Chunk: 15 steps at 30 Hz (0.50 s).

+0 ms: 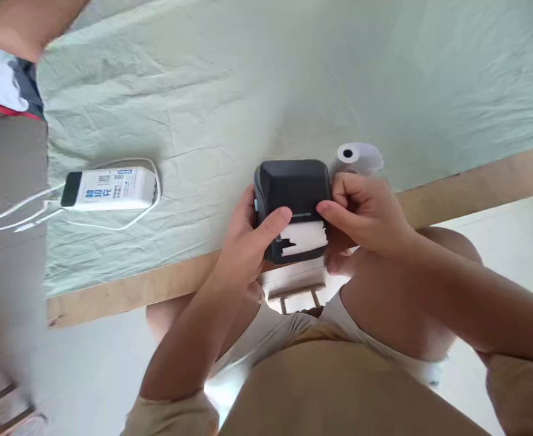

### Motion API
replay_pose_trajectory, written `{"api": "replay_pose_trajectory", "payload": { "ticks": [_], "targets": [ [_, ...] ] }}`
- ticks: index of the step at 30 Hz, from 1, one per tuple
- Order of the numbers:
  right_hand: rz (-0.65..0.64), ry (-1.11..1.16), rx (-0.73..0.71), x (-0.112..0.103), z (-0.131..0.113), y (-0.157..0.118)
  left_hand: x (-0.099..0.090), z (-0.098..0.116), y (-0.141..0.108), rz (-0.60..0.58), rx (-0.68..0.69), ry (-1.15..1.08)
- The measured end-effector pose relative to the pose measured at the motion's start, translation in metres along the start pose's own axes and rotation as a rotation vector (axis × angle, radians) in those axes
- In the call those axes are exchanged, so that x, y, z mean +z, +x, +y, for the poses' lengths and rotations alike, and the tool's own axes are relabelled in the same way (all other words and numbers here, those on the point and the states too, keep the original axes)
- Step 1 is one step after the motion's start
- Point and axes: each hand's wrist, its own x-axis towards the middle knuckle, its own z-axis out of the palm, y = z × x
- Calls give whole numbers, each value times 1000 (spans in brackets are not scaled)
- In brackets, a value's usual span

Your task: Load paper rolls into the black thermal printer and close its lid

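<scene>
A small black label printer [295, 184] sits between my hands at the table's front edge. White paper [306, 237] with a ragged torn edge lies across its front face, below the lettering. My left hand [252, 233] grips the printer's left side, thumb on top near the paper and fingers out of sight beneath. At the right side, my right hand [367, 209] has its fingers curled and its thumb pressed against the casing. Just beyond that hand lies a white paper roll [361, 158] with a dark core.
A pale green cloth [212, 109] covers the table, with a bare wooden edge [134, 290] along the front. To the left lies a white power strip [112, 186] with white cables. Another person's arm [30, 24] reaches in at the upper left.
</scene>
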Motion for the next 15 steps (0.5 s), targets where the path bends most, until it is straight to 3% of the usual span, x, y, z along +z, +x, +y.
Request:
{"api": "replay_pose_trajectory", "payload": {
  "ticks": [9,15],
  "targets": [
    [-4,-14,-5,2,6,1,9,-2,-1,66,40,67],
    [-15,-31,-23,1,9,0,17,1,3,211,10,3]
  ]
}}
